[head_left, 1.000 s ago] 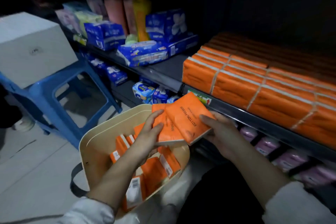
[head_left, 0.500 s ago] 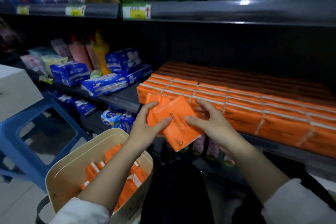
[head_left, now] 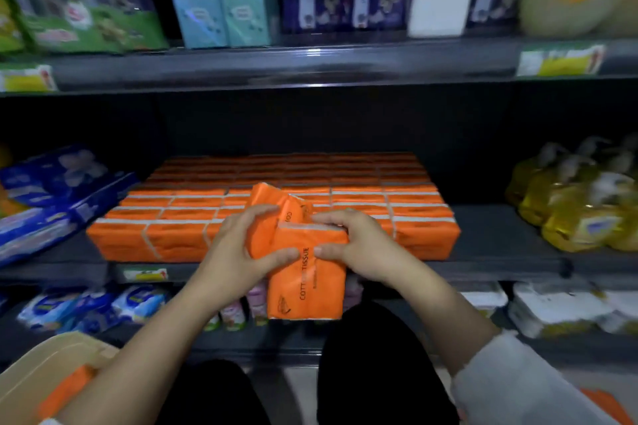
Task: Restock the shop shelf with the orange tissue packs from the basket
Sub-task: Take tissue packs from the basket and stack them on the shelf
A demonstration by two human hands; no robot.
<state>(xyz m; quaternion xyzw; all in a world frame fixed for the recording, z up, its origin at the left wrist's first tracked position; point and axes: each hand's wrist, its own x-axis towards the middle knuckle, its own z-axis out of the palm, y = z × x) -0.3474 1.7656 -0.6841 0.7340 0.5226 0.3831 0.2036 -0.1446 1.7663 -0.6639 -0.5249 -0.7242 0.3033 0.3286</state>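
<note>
Both hands hold a small bundle of orange tissue packs [head_left: 303, 279] in front of the middle shelf [head_left: 500, 245]. My left hand [head_left: 241, 248] grips the bundle's left side, thumb across the front. My right hand [head_left: 359, 245] grips the top right pack, fingers curled over its upper edge. The front pack hangs upright with "COTTON TISSUE" printed on it. Behind the hands lies a flat block of stocked orange tissue packs [head_left: 179, 235] on the shelf. The beige basket [head_left: 45, 376] shows at the lower left, with an orange pack inside it.
Blue tissue packages [head_left: 58, 203] sit left of the orange block, yellow bottles [head_left: 580, 203] at the right. The upper shelf [head_left: 310, 62] carries green, teal and purple boxes. White and blue packs fill the lower shelf. My dark trouser legs are below.
The view swung up and right from the basket to face the shelf. Both hands carried the orange packs up in front of the stocked block and turned the front pack upright.
</note>
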